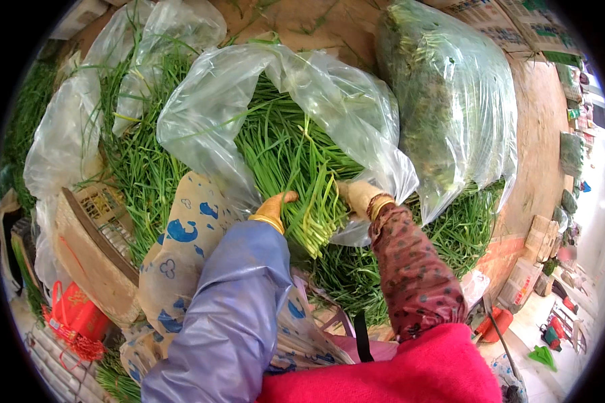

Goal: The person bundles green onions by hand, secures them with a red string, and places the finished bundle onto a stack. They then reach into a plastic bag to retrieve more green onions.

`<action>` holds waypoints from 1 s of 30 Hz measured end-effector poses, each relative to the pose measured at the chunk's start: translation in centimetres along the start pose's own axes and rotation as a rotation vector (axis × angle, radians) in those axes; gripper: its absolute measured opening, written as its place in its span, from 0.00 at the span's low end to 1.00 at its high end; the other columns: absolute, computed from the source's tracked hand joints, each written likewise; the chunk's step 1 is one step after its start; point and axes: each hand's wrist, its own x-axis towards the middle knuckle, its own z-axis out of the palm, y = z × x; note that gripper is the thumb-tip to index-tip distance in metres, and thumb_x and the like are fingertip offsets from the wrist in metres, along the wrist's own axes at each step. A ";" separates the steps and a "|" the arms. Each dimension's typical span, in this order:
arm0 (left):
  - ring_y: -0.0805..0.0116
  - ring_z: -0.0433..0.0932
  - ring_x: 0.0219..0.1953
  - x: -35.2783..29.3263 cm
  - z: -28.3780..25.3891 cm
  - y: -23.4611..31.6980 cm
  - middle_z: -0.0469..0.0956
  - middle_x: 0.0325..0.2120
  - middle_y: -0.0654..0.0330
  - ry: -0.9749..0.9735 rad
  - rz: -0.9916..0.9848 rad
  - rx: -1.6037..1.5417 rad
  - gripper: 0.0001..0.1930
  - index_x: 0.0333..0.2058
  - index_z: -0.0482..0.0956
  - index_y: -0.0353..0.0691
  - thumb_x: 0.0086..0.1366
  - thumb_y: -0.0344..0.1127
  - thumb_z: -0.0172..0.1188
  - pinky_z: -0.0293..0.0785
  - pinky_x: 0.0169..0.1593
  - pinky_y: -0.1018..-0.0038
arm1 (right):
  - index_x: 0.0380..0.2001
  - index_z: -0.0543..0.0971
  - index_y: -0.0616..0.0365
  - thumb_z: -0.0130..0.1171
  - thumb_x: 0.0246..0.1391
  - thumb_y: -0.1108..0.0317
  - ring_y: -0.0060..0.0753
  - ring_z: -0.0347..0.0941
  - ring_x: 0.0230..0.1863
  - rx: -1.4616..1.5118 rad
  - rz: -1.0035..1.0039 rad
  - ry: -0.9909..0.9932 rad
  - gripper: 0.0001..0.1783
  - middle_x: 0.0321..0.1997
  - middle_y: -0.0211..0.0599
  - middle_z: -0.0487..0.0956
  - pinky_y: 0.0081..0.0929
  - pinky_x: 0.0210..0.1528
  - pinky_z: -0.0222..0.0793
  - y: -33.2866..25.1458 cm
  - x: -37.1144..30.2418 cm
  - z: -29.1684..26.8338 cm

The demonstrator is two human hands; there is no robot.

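Between my hands lies a thick bunch of garlic chives (312,208), long thin green leaves with paler stem ends pointing toward me. My left hand (274,207), in an orange-yellow glove, is closed against the bunch's left side. On its right side my right hand (359,197), in a pale glove, grips it, its fingertips partly hidden by the stems. Around the bunch a clear plastic bag (215,101) gapes open, with more chives inside behind it. The bag's right edge hangs over beside my right wrist.
A full, clear bag of greens (450,101) stands at the back right. Loose greens (148,161) and crumpled plastic (67,141) spread on the left, by a worn board (91,262). A red bag (81,312) sits at lower left. Cartons (521,282) stand far right.
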 end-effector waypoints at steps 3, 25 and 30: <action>0.54 0.81 0.40 0.1 -0.1 0.0 0.82 0.38 0.51 -0.003 -0.007 -0.006 0.19 0.45 0.79 0.37 0.65 0.48 0.56 0.79 0.47 0.55 | 0.53 0.70 0.50 0.58 0.51 0.72 0.55 0.78 0.41 -0.005 0.056 -0.024 0.24 0.38 0.48 0.81 0.40 0.41 0.75 -1.2 2.5 3.0; 0.54 0.82 0.38 0.5 -1.9 1.3 0.81 0.39 0.51 -0.034 -0.015 -0.114 0.19 0.50 0.76 0.39 0.65 0.44 0.54 0.81 0.44 0.56 | 0.47 0.73 0.58 0.51 0.55 0.57 0.59 0.76 0.42 0.131 -0.016 0.117 0.20 0.39 0.56 0.80 0.45 0.45 0.71 -11.4 -5.4 -0.5; 0.54 0.82 0.38 1.1 -1.5 1.8 0.81 0.39 0.51 -0.016 0.019 -0.048 0.19 0.50 0.76 0.39 0.65 0.43 0.54 0.81 0.44 0.56 | 0.39 0.77 0.62 0.52 0.53 0.55 0.38 0.77 0.31 0.242 -0.066 0.315 0.20 0.29 0.47 0.79 0.29 0.36 0.72 -6.7 -7.2 -7.5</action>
